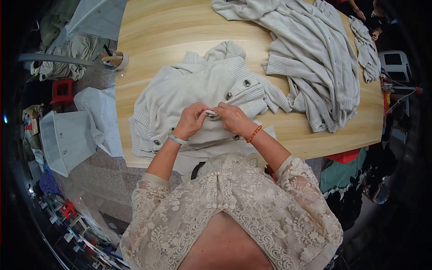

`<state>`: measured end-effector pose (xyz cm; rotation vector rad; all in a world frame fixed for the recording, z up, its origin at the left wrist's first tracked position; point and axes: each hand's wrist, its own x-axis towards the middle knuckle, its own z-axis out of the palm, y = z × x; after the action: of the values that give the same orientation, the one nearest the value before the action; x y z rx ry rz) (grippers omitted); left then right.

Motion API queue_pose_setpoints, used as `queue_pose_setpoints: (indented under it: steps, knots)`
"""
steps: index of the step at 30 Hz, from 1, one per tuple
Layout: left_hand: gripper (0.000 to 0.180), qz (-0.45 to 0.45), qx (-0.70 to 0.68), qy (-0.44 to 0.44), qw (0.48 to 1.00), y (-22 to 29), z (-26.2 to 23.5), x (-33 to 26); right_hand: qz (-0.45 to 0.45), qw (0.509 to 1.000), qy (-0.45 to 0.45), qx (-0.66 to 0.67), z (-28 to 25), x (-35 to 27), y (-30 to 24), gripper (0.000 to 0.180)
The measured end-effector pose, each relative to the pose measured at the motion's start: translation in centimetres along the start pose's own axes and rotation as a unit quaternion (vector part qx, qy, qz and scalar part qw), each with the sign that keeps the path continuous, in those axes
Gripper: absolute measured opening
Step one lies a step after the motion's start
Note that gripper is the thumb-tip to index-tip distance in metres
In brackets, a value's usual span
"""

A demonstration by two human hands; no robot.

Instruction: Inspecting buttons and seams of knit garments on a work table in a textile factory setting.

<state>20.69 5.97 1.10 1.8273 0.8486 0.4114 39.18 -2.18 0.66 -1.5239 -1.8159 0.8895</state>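
A pale grey knit cardigan with ribbed edges and dark buttons lies bunched on the wooden table in front of me. My left hand pinches a fold of its edge between thumb and fingers. Right beside it, my right hand grips the same edge, its fingers curled and partly hidden. A dark button shows just above my right hand, and another button sits farther up the ribbed band. What lies between my fingertips is too small to make out.
More grey cardigans lie piled at the right of the table, with a smaller grey garment at its far right edge. To the left stand a white bin and a red stool. A container of tools hangs at the left edge.
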Motion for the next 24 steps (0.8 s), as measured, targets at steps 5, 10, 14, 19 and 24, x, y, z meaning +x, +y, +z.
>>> queue_pose_setpoints:
  steps: [5,10,14,19,24]
  knots:
    - [0.019,0.015,0.035,-0.021,0.999,-0.3,-0.4,-0.7,-0.023,0.999,-0.035,0.005,0.5,0.2,-0.3,0.020]
    - [0.012,-0.005,-0.006,-0.015,1.000,-0.2,-1.1,-0.6,-0.019,0.997,-0.032,0.061,0.6,0.6,-0.6,0.013]
    - [0.010,-0.037,-0.062,-0.057,0.996,0.4,-2.5,-0.6,0.039,0.995,-0.029,0.084,0.1,0.5,-0.9,0.014]
    - [0.019,-0.101,0.056,-0.085,0.990,1.2,-3.0,-1.3,0.072,0.995,-0.015,-0.065,-0.6,-1.5,0.1,0.020]
    - [0.017,0.068,0.310,0.038,0.948,2.4,-1.8,-1.0,0.103,0.989,-0.014,-0.109,-2.1,-4.1,2.0,0.013]
